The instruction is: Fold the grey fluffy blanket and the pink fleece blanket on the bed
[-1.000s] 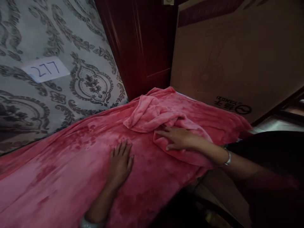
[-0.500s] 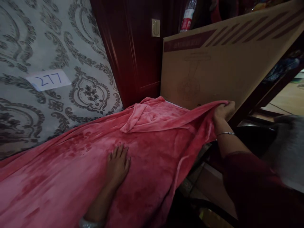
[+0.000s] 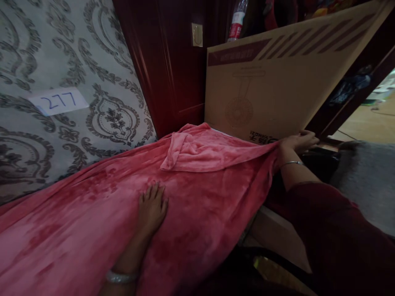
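A pink plush blanket [image 3: 197, 201] spreads across the surface in front of me, its far part folded back into a lighter flap. My left hand [image 3: 152, 209] lies flat on the blanket near the middle, palm down with the fingers stretched out. A silver bangle [image 3: 121, 277] circles that wrist. At the blanket's right edge, my right hand [image 3: 298, 143] is closed on a corner and pulls the cloth taut. The pinched edge itself is partly hidden behind the hand. A thin bracelet [image 3: 291, 163] is on the right wrist.
Beyond the blanket a large cardboard box [image 3: 277, 82] leans against a dark red wooden panel [image 3: 163, 61]. A plastic bottle [image 3: 237, 20] stands behind the box. Patterned wallpaper [image 3: 70, 135] with a paper marked 277 [image 3: 58, 101] is at left. Grey fabric [image 3: 367, 181] lies at right.
My right hand has moved slightly right and down with the blanket's corner, flattening the raised fold. My left hand has stayed flat in place. The view has shifted a little.
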`<state>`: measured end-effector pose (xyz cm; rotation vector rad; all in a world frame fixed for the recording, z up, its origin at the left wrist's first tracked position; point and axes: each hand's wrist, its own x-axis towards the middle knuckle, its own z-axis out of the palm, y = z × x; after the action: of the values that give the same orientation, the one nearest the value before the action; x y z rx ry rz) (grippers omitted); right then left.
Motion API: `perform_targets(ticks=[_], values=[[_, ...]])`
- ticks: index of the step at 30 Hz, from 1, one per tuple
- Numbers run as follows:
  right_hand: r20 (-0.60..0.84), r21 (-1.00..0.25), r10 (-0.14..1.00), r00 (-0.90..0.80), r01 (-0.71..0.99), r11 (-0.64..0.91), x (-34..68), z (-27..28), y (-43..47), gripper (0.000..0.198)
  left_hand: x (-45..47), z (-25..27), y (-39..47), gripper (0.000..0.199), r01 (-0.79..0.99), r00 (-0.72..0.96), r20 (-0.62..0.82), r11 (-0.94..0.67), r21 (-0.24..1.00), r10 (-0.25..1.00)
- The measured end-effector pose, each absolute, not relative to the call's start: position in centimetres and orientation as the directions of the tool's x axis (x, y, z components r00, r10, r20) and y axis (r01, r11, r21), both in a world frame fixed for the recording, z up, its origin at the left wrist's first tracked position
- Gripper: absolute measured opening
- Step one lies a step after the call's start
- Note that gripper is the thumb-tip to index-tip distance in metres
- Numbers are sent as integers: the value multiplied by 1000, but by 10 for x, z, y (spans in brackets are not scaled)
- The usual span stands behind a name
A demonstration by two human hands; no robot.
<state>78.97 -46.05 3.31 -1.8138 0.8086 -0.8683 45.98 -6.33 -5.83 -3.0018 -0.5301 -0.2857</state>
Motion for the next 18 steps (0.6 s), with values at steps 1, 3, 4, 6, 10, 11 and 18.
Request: perform_targets(ticks=[1, 3, 4, 6, 10, 11, 18], values=[[265, -911, -787, 557, -123, -393, 788, 34, -455, 46, 460, -58, -63, 50, 346, 923, 197, -937, -41, 332], [397, -853, -653, 644, -4, -522, 784, 33, -435, 47, 459, -57, -64, 49, 346, 923, 192, -938, -31, 335], [456, -814, -556, 695, 74, -576, 781, 31, -421, 44, 459, -56, -64, 50, 347, 922, 191, -937, -28, 336], [522, -731, -271, 809, 260, -631, 768, 21, -383, 28, 458, -56, -65, 50, 347, 923, 187, -937, -25, 337], [399, -466, 670, 626, 767, -440, 718, -25, -299, 42, 457, -58, -63, 50, 354, 920, 176, -935, 3, 349], [334, -420, 752, 569, 804, -422, 705, -37, -282, 56, 457, -60, -63, 50, 355, 919, 178, -935, 11, 351], [390, -711, 499, 773, 598, -370, 740, -20, -246, 27, 454, -67, -58, 50, 340, 916, 217, -940, 22, 336]])
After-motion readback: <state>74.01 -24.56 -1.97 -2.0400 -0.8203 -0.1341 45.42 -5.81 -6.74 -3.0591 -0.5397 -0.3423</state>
